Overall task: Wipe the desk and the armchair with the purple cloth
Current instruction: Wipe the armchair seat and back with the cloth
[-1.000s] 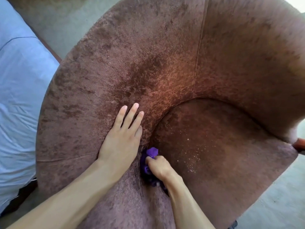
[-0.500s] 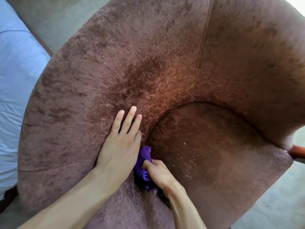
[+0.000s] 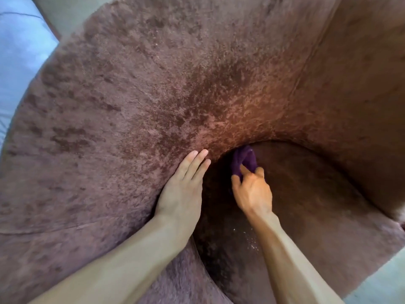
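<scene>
Purple cloth (image 3: 244, 160) is bunched in the crack where the armchair (image 3: 153, 95) seat meets its back, pinched by the right hand (image 3: 252, 194), while the left hand (image 3: 182, 189) lies flat and open beside it, and a loose pinch could let it slip down the crack.

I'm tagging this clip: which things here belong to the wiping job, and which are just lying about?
Job: purple cloth, gripped by the right hand; brown armchair; left hand flat on it; pale specks on its seat.
Lying about: blue bedding; grey floor.
</scene>
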Action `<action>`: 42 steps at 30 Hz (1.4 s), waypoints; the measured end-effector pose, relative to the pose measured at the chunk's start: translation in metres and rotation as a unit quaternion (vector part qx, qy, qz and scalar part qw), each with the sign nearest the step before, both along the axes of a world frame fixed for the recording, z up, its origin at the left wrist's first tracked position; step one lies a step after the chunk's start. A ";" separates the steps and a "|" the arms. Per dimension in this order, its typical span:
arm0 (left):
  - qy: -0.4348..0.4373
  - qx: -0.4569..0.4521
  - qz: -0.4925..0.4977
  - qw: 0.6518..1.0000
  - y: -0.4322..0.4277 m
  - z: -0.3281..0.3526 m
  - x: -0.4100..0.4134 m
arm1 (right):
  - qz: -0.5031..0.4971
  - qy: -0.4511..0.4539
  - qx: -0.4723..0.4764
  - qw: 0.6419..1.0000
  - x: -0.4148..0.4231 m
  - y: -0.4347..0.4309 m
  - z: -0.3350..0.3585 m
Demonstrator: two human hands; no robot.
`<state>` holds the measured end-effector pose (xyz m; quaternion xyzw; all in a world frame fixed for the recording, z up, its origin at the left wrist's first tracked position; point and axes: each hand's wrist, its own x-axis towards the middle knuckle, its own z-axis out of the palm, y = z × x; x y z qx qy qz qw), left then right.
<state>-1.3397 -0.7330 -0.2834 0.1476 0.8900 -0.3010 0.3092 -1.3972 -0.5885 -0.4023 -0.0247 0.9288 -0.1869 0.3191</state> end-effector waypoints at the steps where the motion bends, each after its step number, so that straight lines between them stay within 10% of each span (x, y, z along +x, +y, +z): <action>1: -0.015 -0.012 -0.005 1.000 0.000 -0.003 0.000 | 0.020 0.004 0.002 1.000 0.007 0.000 0.000; 12: -0.089 -0.078 -0.048 0.992 -0.004 -0.010 -0.006 | 0.220 -0.150 0.012 0.964 0.069 -0.039 0.008; 17: -0.096 -0.079 -0.053 0.991 -0.003 -0.011 -0.007 | -0.021 0.025 -0.023 0.999 0.046 -0.034 0.020; 23: -0.108 -0.077 -0.056 0.990 -0.004 -0.014 -0.009 | -0.304 0.097 -0.091 0.943 0.010 -0.045 0.003; 33: -0.085 -0.063 -0.023 0.994 0.001 -0.016 -0.010 | 0.080 -0.124 -0.020 0.989 0.056 -0.051 0.005; 38: -0.084 -0.068 -0.023 0.994 0.001 -0.016 -0.008 | -0.009 -0.184 -0.080 0.980 0.072 -0.048 0.015; 42: -0.078 -0.070 -0.022 0.994 0.002 -0.015 -0.006 | -0.196 -0.038 -0.183 0.963 0.048 -0.039 0.030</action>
